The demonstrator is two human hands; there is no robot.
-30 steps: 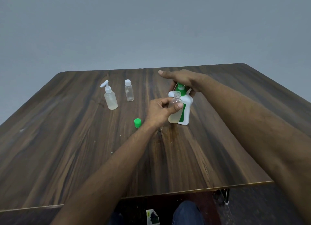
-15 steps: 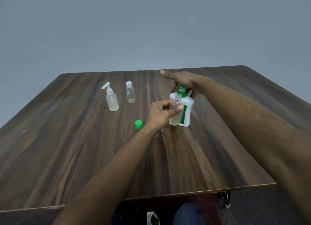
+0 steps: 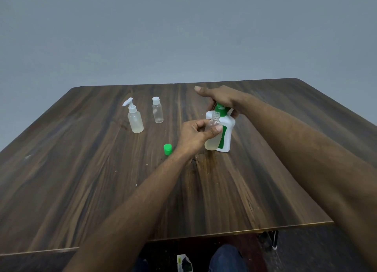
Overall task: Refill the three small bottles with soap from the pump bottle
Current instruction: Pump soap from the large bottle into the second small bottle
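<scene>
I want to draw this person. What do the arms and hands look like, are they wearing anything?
Both arms are bare right up to the picture's edge: no sleeves show. The left hand and right hand wear no gloves, and I see no rings, watch or bracelet. The fingers have short nails. Draw dark blue trousers on the knee below the table.

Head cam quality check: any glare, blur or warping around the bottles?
Head view: soft flat light, no hard shadows or glare; table edges bow from the wide-angle lens; the open bottle in the left hand reads slightly soft, low contrast against the pump bottle.
</scene>
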